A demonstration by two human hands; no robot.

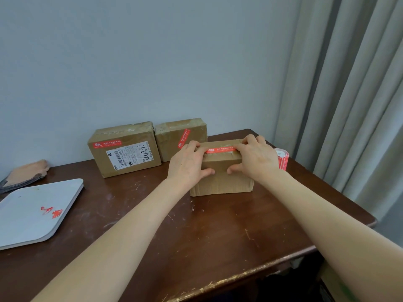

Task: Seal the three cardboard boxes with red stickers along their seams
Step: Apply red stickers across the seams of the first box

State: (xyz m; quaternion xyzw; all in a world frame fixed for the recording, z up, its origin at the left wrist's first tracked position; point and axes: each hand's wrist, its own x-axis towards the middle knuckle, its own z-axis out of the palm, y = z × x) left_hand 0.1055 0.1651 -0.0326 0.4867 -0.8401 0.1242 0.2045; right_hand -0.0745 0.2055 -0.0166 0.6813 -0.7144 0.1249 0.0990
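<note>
Wooden table (218, 236); brown box (222, 182), red sticker (220, 150) atop.

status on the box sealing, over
Left hand, right hand grip near box, fingers pressing red sticker along top seam. Left rear box, right rear box already stickered. Nothing in the way.

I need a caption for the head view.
Left hand and right hand grip the near cardboard box, pressing a red sticker along its top; labelled box and plain box behind bear theirs.
</note>
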